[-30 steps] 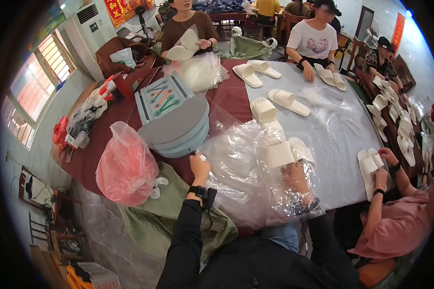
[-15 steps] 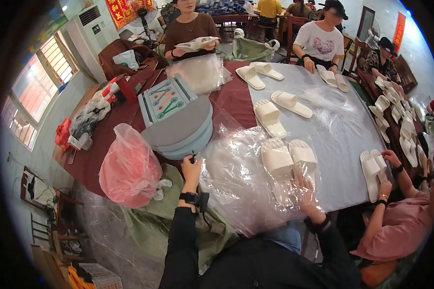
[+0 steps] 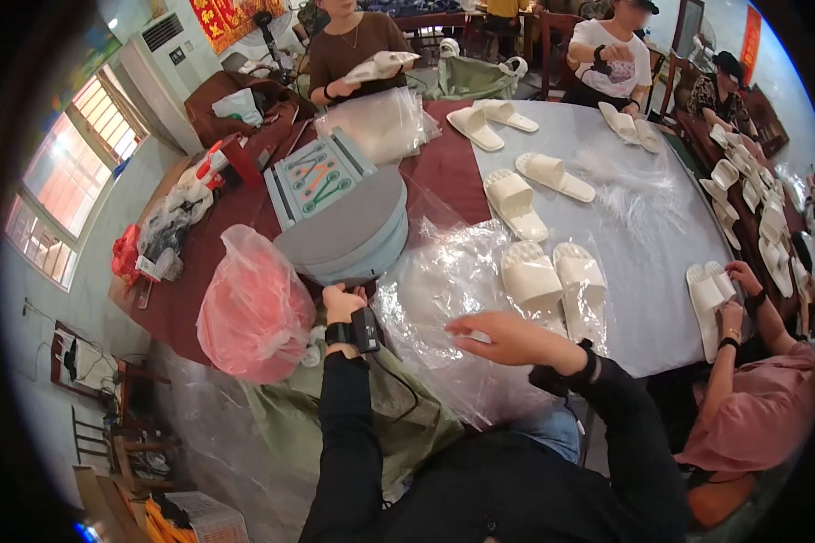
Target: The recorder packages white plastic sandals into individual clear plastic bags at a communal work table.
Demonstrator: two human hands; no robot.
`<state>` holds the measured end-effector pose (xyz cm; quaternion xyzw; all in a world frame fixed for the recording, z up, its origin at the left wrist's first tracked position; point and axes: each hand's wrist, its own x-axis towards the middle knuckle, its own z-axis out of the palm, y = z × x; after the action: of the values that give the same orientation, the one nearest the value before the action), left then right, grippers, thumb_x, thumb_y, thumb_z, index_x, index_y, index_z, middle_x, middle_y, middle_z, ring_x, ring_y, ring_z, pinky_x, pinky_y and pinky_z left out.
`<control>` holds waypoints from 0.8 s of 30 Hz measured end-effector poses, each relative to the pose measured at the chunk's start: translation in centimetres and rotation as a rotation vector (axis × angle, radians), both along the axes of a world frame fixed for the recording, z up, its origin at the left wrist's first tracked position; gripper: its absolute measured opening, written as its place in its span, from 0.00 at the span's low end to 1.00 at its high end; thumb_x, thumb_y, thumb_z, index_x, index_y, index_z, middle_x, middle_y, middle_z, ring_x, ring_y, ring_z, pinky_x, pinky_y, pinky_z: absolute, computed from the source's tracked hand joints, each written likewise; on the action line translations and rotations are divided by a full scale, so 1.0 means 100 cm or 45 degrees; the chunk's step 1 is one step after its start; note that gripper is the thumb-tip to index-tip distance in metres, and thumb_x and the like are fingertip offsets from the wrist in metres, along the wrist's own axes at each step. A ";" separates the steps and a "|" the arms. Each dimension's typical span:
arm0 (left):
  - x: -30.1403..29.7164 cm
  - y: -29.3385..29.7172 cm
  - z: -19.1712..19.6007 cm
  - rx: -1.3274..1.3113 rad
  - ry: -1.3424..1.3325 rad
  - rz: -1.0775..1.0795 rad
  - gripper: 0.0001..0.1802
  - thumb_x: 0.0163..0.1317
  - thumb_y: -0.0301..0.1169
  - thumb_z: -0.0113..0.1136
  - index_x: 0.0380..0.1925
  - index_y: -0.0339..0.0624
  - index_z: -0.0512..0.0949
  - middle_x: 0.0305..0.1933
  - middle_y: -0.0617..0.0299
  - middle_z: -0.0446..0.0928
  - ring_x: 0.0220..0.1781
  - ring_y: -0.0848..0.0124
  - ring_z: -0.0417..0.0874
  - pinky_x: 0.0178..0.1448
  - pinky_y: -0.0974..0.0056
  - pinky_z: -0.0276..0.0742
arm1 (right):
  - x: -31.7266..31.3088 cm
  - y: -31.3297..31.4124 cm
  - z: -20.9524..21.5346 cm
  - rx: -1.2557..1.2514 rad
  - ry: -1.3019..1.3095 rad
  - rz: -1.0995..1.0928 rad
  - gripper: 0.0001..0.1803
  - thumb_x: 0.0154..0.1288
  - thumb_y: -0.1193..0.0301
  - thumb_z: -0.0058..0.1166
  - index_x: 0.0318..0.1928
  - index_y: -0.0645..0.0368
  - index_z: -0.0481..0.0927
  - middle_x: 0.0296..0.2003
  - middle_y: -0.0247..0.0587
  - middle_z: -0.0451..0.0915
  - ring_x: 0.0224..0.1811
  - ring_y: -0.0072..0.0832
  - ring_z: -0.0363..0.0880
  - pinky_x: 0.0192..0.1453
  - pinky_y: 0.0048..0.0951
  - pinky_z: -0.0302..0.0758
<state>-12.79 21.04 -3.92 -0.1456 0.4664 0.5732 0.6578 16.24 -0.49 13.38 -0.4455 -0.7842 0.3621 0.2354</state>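
My right hand [image 3: 507,337] is open, its fingers stretched leftward over a loose pile of clear plastic bags [image 3: 439,281]. Just beyond it lies a pair of cream slippers [image 3: 529,279] inside a clear bag, toes pointing away. My left hand [image 3: 342,305] is at the near side of a rounded grey case [image 3: 349,231], left of the bag pile. Its fingers look curled, and what they hold, if anything, is hidden. A second cream pair, one of them a slipper [image 3: 514,206], lies farther back without a visible bag.
A pink plastic bundle [image 3: 254,312] sits left of my left hand, above green sacking [image 3: 335,416]. Another bag stack [image 3: 380,122] lies at the far edge. White strands [image 3: 643,195] spread over the grey cloth. Co-workers stand or sit around; one handles slippers [image 3: 708,294] at right.
My right hand has lifted off the bagged slippers and swung left over the bag pile. My left hand has shifted slightly, staying by the grey case. The far-right co-worker in white has raised an arm.
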 end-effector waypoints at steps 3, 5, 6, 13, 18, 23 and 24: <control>0.003 0.009 -0.009 -0.002 0.228 -0.192 0.15 0.51 0.32 0.48 0.39 0.39 0.64 0.37 0.50 0.70 0.35 0.57 0.75 0.36 0.51 0.72 | -0.022 0.039 -0.046 0.386 -0.205 -0.158 0.18 0.62 0.62 0.51 0.49 0.57 0.74 0.44 0.46 0.77 0.45 0.44 0.76 0.47 0.39 0.74; -0.041 0.006 -0.035 0.160 0.381 -0.096 0.15 0.48 0.32 0.49 0.36 0.40 0.64 0.28 0.50 0.71 0.23 0.55 0.74 0.27 0.51 0.70 | -0.053 0.055 -0.069 0.460 -0.212 -0.128 0.18 0.61 0.62 0.52 0.49 0.57 0.73 0.46 0.46 0.76 0.46 0.44 0.76 0.48 0.41 0.74; -0.003 0.013 -0.019 -0.072 0.292 -0.069 0.10 0.52 0.28 0.41 0.33 0.39 0.67 0.45 0.53 0.67 0.43 0.60 0.69 0.41 0.61 0.74 | -0.043 0.065 -0.090 0.482 -0.297 -0.207 0.18 0.60 0.62 0.52 0.49 0.56 0.73 0.47 0.46 0.74 0.47 0.45 0.75 0.48 0.44 0.73; -0.009 -0.001 -0.021 0.315 0.497 -0.320 0.13 0.50 0.31 0.47 0.38 0.41 0.65 0.46 0.50 0.64 0.45 0.57 0.70 0.42 0.56 0.76 | -0.042 0.071 -0.105 0.235 -0.536 -0.235 0.23 0.59 0.61 0.54 0.53 0.56 0.72 0.58 0.50 0.66 0.56 0.48 0.69 0.58 0.47 0.67; -0.063 0.008 -0.040 0.374 0.695 -0.518 0.17 0.48 0.38 0.48 0.40 0.49 0.65 0.50 0.50 0.62 0.52 0.53 0.66 0.50 0.51 0.72 | -0.056 0.059 -0.109 0.343 -0.623 -0.123 0.32 0.61 0.52 0.51 0.63 0.48 0.62 0.64 0.51 0.60 0.64 0.49 0.61 0.64 0.57 0.58; 0.016 -0.007 0.024 0.253 0.211 -0.278 0.16 0.50 0.20 0.49 0.41 0.41 0.63 0.44 0.49 0.65 0.45 0.58 0.72 0.41 0.60 0.78 | -0.028 0.043 -0.126 0.185 -0.662 -0.141 0.42 0.60 0.42 0.46 0.70 0.40 0.49 0.68 0.51 0.54 0.69 0.51 0.52 0.65 0.65 0.49; -0.005 -0.007 0.012 0.243 0.224 -0.257 0.16 0.50 0.20 0.49 0.41 0.41 0.63 0.44 0.49 0.65 0.45 0.58 0.72 0.41 0.60 0.78 | -0.038 0.037 -0.125 0.250 -0.682 -0.119 0.44 0.58 0.40 0.48 0.70 0.40 0.50 0.68 0.52 0.53 0.70 0.53 0.51 0.65 0.66 0.48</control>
<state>-13.27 20.30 -2.72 0.0158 0.4779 0.5563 0.6796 12.42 3.23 0.93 -0.5358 -0.8285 0.1426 0.0785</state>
